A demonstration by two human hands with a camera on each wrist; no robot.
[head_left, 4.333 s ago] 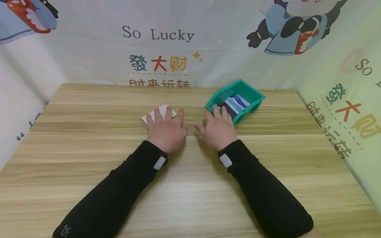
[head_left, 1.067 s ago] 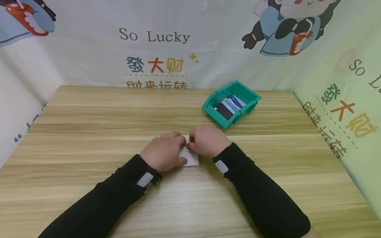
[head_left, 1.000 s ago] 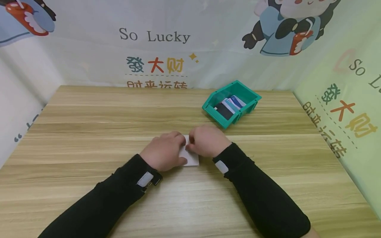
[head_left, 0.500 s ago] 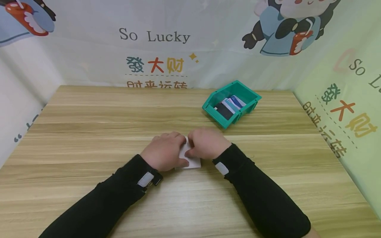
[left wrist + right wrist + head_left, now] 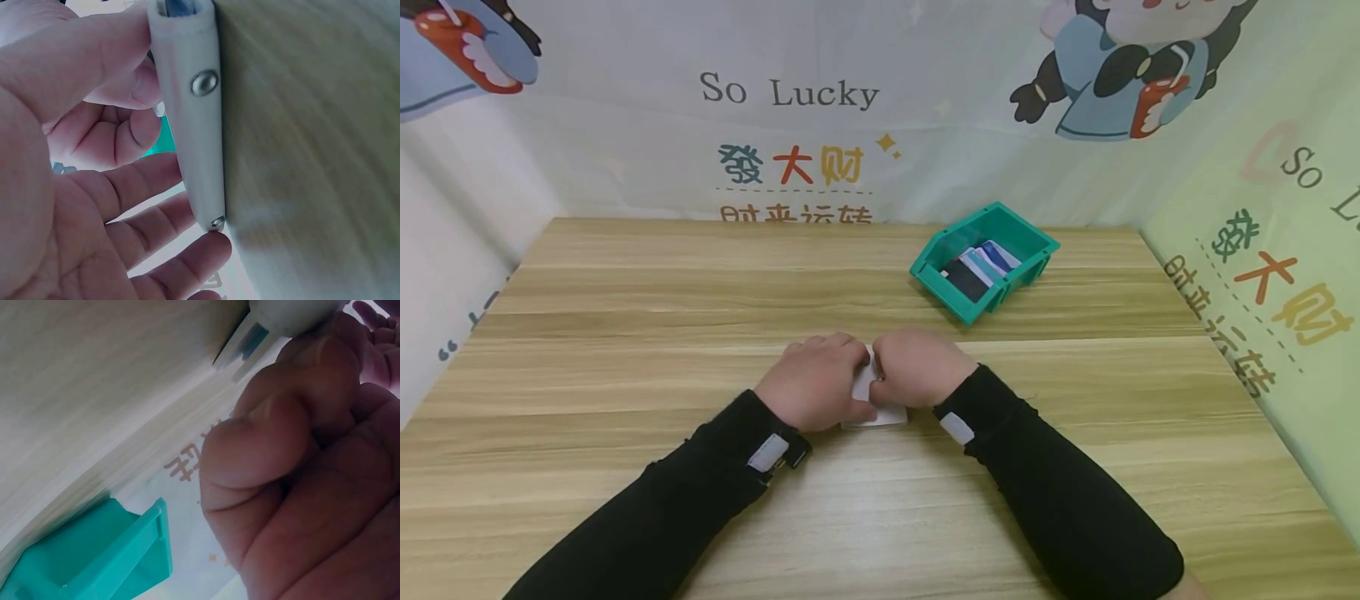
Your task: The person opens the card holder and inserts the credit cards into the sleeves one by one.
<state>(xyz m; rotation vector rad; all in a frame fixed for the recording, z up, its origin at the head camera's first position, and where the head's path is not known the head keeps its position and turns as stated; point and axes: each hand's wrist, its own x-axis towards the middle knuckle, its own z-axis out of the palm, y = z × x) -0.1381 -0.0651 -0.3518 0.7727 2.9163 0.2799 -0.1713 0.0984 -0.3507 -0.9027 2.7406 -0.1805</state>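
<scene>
A small white wallet (image 5: pixel 891 415) with metal snaps lies near the middle of the wooden table, partly covered by both hands. My left hand (image 5: pixel 812 383) grips it from the left, thumb at the near edge and fingers at the far side. The left wrist view shows a round snap (image 5: pixel 204 82) on the wallet's side and something blue inside its end. My right hand (image 5: pixel 921 367) has curled fingers, with thumb and forefinger pinching the wallet's upper part; its fingertips are partly hidden. In the right wrist view, the white wallet (image 5: pixel 290 315) shows just beyond those fingers.
Behind the right hand stands a green plastic bin (image 5: pixel 951 305), holding several cards (image 5: pixel 973 271) in black, blue and purple. A printed cloth (image 5: pixel 790 117) hangs along the table's back edge and sides.
From resting near the bin and farther back, both hands came together on the wallet, which moved nearer and rightward. Over the last second the wallet turned slightly, and the right hand shifted a little nearer.
</scene>
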